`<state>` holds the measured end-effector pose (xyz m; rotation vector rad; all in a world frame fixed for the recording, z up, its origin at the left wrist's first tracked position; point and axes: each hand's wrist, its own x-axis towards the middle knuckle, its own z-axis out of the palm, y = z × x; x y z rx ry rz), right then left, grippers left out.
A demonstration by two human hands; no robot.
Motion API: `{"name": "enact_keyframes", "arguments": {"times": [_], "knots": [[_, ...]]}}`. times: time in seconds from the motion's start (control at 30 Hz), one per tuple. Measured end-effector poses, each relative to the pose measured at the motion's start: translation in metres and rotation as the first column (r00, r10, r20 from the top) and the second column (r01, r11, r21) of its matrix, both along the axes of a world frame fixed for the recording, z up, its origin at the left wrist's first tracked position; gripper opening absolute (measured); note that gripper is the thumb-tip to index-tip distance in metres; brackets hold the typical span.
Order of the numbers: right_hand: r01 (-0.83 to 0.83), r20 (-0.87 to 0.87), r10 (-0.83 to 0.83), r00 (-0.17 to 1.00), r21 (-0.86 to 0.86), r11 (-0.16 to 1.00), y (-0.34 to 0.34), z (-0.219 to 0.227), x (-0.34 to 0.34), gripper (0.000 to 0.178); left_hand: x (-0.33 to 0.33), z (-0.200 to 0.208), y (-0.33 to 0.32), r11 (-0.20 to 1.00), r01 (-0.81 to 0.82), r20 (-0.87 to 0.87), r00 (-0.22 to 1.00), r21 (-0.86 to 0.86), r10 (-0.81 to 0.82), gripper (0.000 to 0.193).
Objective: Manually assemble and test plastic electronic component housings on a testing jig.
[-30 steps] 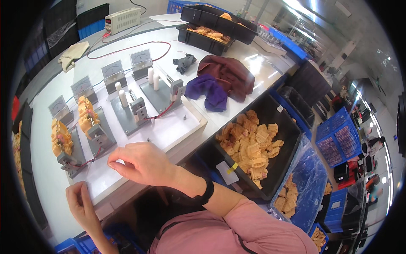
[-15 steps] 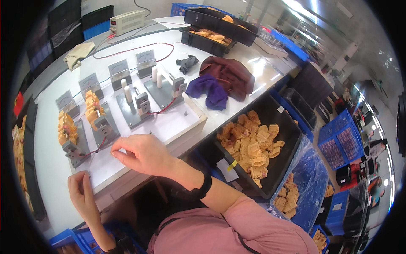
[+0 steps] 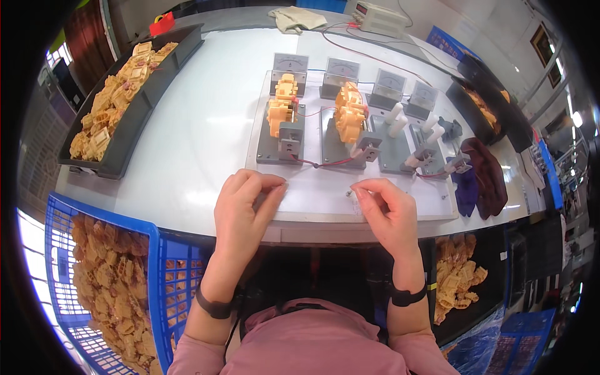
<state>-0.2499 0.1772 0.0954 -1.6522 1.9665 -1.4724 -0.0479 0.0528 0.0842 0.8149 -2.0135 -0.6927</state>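
My left hand [image 3: 242, 209] is over the front of the white board [image 3: 306, 209], its fingers loosely bent and the thumb a little apart from the index finger. Nothing shows between them. My right hand [image 3: 392, 215] is in a similar pose farther right, beside a small metal screw-like piece [image 3: 349, 194] on the board; I see nothing held. Behind the hands, a yellow plastic gearbox-like assembly [image 3: 276, 117] sits on the leftmost grey metal fixture [image 3: 269, 150]. A second yellow assembly [image 3: 349, 115] is on the neighbouring fixture [image 3: 330, 153]. Two fixtures [image 3: 392, 150] at right carry white posts.
Dial meters [image 3: 290, 62] stand behind the fixtures, joined by wires. A black tray [image 3: 134, 134] of yellow parts lies at left; a blue crate [image 3: 153, 262] of them stands below. Purple [image 3: 464, 192] and maroon cloths [image 3: 486, 178] lie right. A power supply [image 3: 378, 19] is behind.
My view has swung left, bringing the left tray and crate into sight. My hands are now wider apart along the board's front. Both yellow assemblies are still on their fixtures.
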Motion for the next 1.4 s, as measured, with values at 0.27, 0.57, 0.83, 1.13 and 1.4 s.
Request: {"name": "enact_keyframes", "arguments": {"times": [0.27, 0.57, 0.83, 1.13, 1.4], "knots": [[0.05, 0.036, -0.051, 0.998, 0.049, 0.998, -0.0005, 0.0021, 0.0012, 0.007, -0.0026, -0.0002, -0.0037, 1.0, 0.019, -0.017, 1.0, 0.013, -0.019, 0.007], [0.045, 0.021, -0.045, 0.999, 0.023, 0.999, 0.0004, -0.001, -0.0003, 0.008, -0.0025, -0.0014, -0.0025, 1.0, 0.013, -0.02, 1.0, 0.003, -0.013, 0.007], [0.034, 0.021, -0.034, 0.999, -0.004, 0.999, 0.0005, -0.0018, -0.0012, 0.007, -0.0014, -0.0041, -0.0035, 0.999, 0.031, -0.025, 0.999, -0.025, -0.032, 0.006], [0.032, 0.048, -0.032, 0.998, 0.002, 0.999, 0.0013, -0.0007, -0.0004, 0.007, -0.0009, -0.0025, -0.0031, 0.999, 0.038, -0.016, 0.999, -0.031, -0.039, 0.006], [0.03, 0.019, -0.03, 0.999, -0.003, 1.0, 0.0017, 0.0017, 0.0005, 0.008, -0.001, -0.0008, -0.0017, 1.0, 0.016, -0.005, 1.0, -0.006, -0.016, 0.005]]}}
